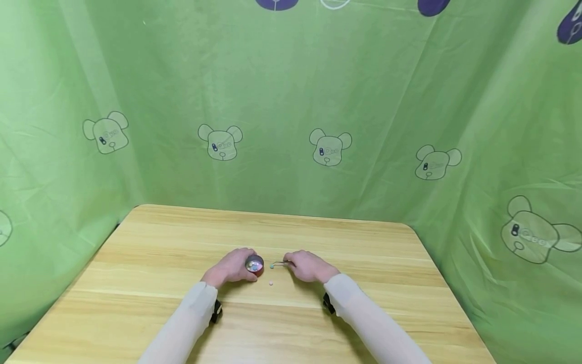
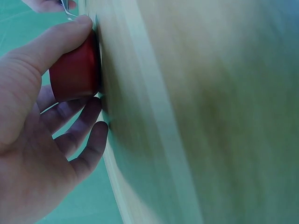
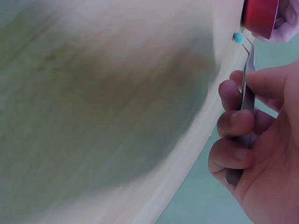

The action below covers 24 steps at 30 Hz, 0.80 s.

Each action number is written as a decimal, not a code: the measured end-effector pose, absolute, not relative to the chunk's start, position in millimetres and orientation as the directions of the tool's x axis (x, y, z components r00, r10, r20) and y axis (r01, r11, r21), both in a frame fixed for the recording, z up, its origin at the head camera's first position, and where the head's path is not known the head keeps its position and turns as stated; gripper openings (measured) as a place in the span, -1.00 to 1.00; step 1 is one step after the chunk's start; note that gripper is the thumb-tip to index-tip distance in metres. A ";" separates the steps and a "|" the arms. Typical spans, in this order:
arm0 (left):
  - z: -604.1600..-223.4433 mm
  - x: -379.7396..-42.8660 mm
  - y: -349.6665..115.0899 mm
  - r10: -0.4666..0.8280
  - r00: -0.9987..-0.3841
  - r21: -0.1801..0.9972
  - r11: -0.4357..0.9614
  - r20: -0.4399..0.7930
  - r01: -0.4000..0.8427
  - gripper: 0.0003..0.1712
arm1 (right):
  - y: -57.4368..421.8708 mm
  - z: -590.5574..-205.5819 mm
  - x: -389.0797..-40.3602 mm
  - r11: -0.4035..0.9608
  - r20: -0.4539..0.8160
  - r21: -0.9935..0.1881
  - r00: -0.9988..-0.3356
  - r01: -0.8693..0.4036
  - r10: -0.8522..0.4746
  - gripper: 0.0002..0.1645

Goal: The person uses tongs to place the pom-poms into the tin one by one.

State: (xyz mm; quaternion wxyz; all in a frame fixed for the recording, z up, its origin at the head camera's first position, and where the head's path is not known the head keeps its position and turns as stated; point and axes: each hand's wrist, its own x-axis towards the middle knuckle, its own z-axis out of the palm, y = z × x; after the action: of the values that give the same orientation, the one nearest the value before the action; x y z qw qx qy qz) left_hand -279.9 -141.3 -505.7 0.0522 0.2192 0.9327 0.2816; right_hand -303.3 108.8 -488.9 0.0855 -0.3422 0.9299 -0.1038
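The left hand (image 1: 235, 265) grips a red cup (image 2: 76, 71) on the wooden surface (image 1: 273, 333); the right hand (image 1: 308, 266) holds bent-tip tweezers (image 3: 248, 91), tips beside a turquoise ball (image 3: 238, 37), a pink ball (image 1: 271, 283) nearby.

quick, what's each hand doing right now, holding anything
Left hand: closed, holding the red container.
Right hand: closed, holding the tweezers, tips near a blue bead.

From the head, we are looking forward and down across the desk (image 1: 273, 323) to the curtain (image 1: 273, 76); from each wrist we are peering closely along the sideways-tipped desk, sharing the cup (image 2: 74, 74) and tweezers (image 3: 248, 97) between both.
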 end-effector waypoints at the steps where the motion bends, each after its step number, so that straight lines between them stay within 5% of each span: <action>1: -505.6 -280.1 -141.3 0.438 -0.899 0.548 0.745 0.027 0.380 -0.39 | 108.5 -489.1 -303.6 0.744 -0.088 -0.252 -0.751 -0.619 -0.654 -0.80; 24: -505.5 -280.2 -140.6 0.437 -0.899 0.550 0.745 0.023 0.376 -0.40 | 108.8 -495.6 -306.3 0.723 -0.080 -0.237 -0.729 -0.649 -0.680 -0.81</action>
State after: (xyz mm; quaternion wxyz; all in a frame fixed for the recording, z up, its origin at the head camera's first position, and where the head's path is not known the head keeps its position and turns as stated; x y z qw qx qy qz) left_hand -280.2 -140.6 -505.5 0.0535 0.2180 0.9326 0.2825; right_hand -306.3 108.8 -495.6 0.0809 -0.3591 0.9247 -0.0968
